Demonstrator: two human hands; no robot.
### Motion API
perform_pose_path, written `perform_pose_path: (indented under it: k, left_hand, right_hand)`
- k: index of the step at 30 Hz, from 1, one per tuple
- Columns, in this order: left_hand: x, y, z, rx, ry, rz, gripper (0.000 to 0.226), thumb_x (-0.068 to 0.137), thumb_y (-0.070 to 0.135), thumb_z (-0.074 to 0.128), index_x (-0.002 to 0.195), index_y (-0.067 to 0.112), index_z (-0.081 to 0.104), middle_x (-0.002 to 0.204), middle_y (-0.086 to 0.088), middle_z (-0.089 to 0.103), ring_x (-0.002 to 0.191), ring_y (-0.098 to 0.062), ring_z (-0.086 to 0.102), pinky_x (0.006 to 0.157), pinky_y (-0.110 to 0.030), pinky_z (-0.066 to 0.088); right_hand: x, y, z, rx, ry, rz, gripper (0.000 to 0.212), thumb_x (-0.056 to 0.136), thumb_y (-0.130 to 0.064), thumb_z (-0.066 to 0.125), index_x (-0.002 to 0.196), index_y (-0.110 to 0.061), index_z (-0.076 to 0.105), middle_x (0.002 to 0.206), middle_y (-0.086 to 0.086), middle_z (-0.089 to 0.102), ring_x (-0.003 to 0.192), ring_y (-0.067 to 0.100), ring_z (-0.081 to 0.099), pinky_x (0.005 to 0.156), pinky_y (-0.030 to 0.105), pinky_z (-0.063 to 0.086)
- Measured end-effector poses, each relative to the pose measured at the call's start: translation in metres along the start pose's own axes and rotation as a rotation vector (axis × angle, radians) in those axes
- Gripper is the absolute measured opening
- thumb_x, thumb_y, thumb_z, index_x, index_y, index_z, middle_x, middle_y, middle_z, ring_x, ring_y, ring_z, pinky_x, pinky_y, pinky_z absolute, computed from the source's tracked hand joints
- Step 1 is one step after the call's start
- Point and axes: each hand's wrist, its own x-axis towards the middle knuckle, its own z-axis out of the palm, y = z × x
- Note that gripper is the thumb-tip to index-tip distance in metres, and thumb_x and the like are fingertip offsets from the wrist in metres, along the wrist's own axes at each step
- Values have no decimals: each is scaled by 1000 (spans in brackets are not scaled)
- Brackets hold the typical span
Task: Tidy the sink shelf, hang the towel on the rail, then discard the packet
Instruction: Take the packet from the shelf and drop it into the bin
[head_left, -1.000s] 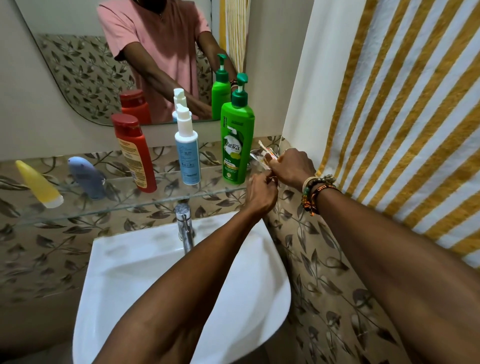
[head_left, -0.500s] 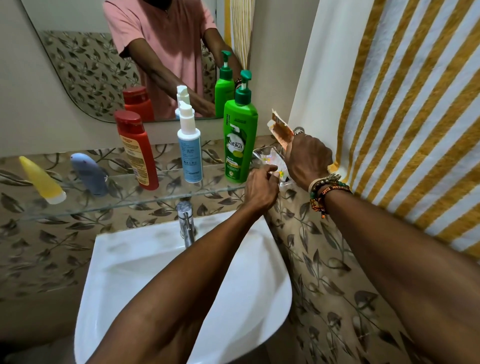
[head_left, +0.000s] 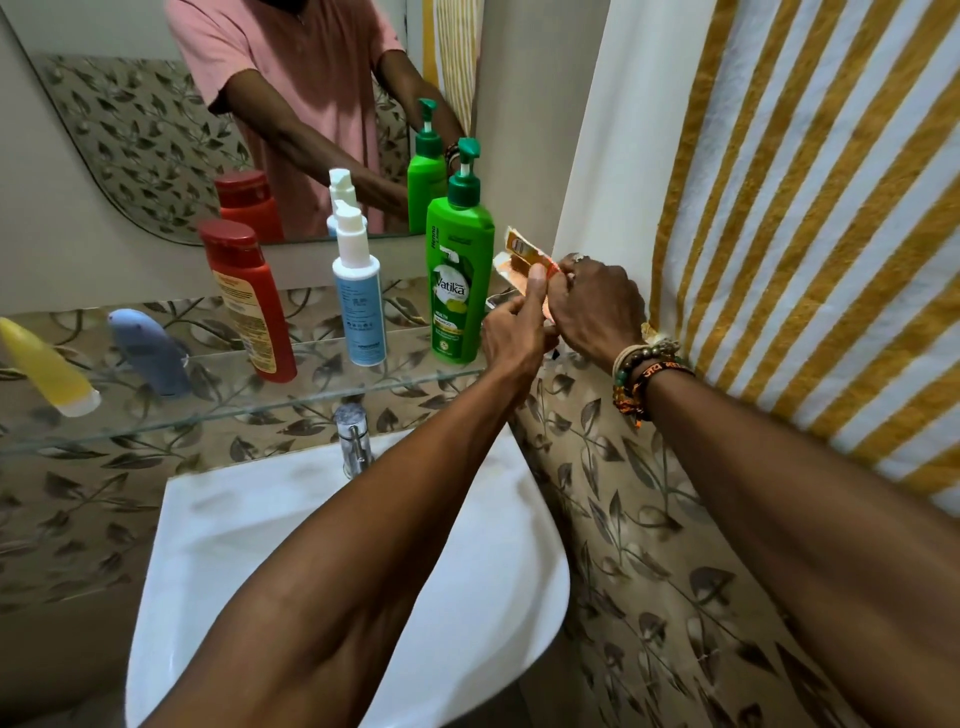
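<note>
A narrow glass shelf (head_left: 311, 402) runs along the wall above a white basin (head_left: 270, 525), with a chrome tap (head_left: 354, 441) rising just below its front edge. The wall behind and to the right is tiled in a grey leaf pattern, and a mirror (head_left: 130, 130) hangs over the shelf. On the glass, from left to right, a yellow tube (head_left: 49, 366) and a blue tube (head_left: 150, 353) lie leaning, then a red bottle (head_left: 249, 301), a white-and-blue pump bottle (head_left: 358, 291) and a green pump bottle (head_left: 460, 275) stand upright. A yellow-and-white striped towel (head_left: 810, 218) hangs down the right-hand wall.

At the shelf's right end, just beside the green bottle, both hands meet above the glass. The right hand (head_left: 597, 309), beaded bands at its wrist, has its fingers clenched around orange packets (head_left: 522, 257) that stick up from its grip. The left hand (head_left: 519, 332) touches the same packets, thumb and fingers pinching their lower edge.
</note>
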Motion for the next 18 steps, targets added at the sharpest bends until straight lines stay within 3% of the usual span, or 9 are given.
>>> perform_pose_path:
  k: [3, 6, 10, 12, 14, 15, 17, 18]
  left_hand:
    - [2, 5, 1, -67, 46, -106, 63, 80, 66, 62, 95, 6, 73, 89, -15, 75, 83, -31, 74, 82, -48, 59]
    - [3, 6, 1, -145, 82, -171, 45, 86, 41, 69, 99, -3, 71, 93, -18, 74, 82, -30, 74, 73, -42, 62]
    - [1, 9, 2, -100, 75, -167, 21, 87, 20, 65, 89, 0, 70, 87, -17, 73, 63, -21, 71, 67, -38, 62]
    - [2, 9, 1, -15, 85, -148, 15, 84, 12, 65, 95, 2, 70, 92, -17, 73, 71, -26, 72, 70, -43, 62]
    - [5, 9, 1, 51, 120, -131, 25, 81, 7, 64, 105, 2, 71, 101, -16, 73, 85, -31, 72, 76, -46, 61]
    - [6, 9, 2, 84, 156, -117, 28, 81, 9, 63, 108, 3, 70, 105, -15, 73, 91, -31, 71, 80, -46, 60]
    - [9, 11, 4, 144, 242, -85, 30, 84, 14, 63, 112, 4, 69, 111, -14, 71, 99, -31, 68, 85, -44, 57]
    - [9, 12, 6, 174, 278, -72, 30, 86, 15, 63, 113, 4, 69, 113, -14, 71, 103, -31, 66, 87, -42, 56]
  right_hand:
    - [-6, 3, 1, 70, -84, -42, 38, 89, -37, 44, 87, -13, 74, 79, 12, 69, 75, 33, 63, 59, 32, 49]
    - [-8, 4, 1, 122, -133, -36, 44, 91, -37, 38, 56, -15, 53, 58, 4, 51, 60, 27, 52, 50, 28, 29]
    - [-3, 7, 5, 160, -179, 26, 43, 95, -28, 39, 54, -14, 46, 62, 9, 52, 61, 27, 48, 53, 32, 26]
    - [-2, 8, 7, 182, -184, 63, 43, 95, -26, 40, 53, -16, 44, 59, 6, 50, 61, 27, 47, 52, 32, 26]
    - [1, 8, 9, 190, -158, 117, 37, 95, -23, 40, 64, -14, 57, 71, 9, 61, 72, 30, 55, 54, 31, 34]
    - [3, 8, 11, 196, -130, 163, 33, 96, -21, 41, 80, -12, 67, 87, 12, 68, 83, 32, 60, 62, 31, 41]
    - [7, 11, 15, 179, -83, 268, 30, 96, -13, 44, 112, -11, 70, 115, 11, 70, 105, 31, 63, 81, 31, 48]
    - [8, 13, 16, 151, -85, 297, 31, 95, -9, 47, 117, -11, 69, 119, 11, 68, 110, 31, 62, 86, 31, 48]
